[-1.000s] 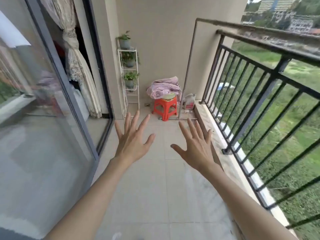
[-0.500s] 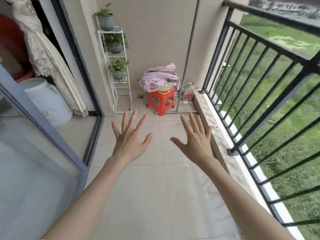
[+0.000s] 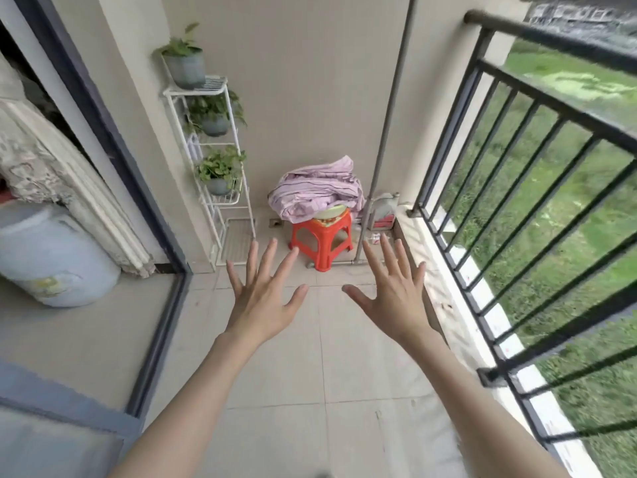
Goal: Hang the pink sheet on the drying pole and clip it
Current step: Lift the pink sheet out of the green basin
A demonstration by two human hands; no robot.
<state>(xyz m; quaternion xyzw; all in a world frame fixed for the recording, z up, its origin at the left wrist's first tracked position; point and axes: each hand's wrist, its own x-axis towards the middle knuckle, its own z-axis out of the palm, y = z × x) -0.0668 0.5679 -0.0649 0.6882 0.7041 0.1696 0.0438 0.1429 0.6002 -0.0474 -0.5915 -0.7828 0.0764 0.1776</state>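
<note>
Ahead: crumpled pink sheet heaped on red plastic stool; thin metal pole beside; my left hand and right hand bare, fingers splayed, holding nothing

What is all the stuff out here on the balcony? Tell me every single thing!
sheet: one, pink, bundled on the stool
stool: one, red, by the far wall
plant rack: one, white, left of the stool
potted plants: three, green, one on each rack shelf
pole: one, grey, upright right of the stool
jug: one, whitish, far right corner
barrel: one, pale blue, indoors at left
railing: one, black, right side
left hand: one, fingers spread, holding nothing
right hand: one, fingers spread, holding nothing
</note>
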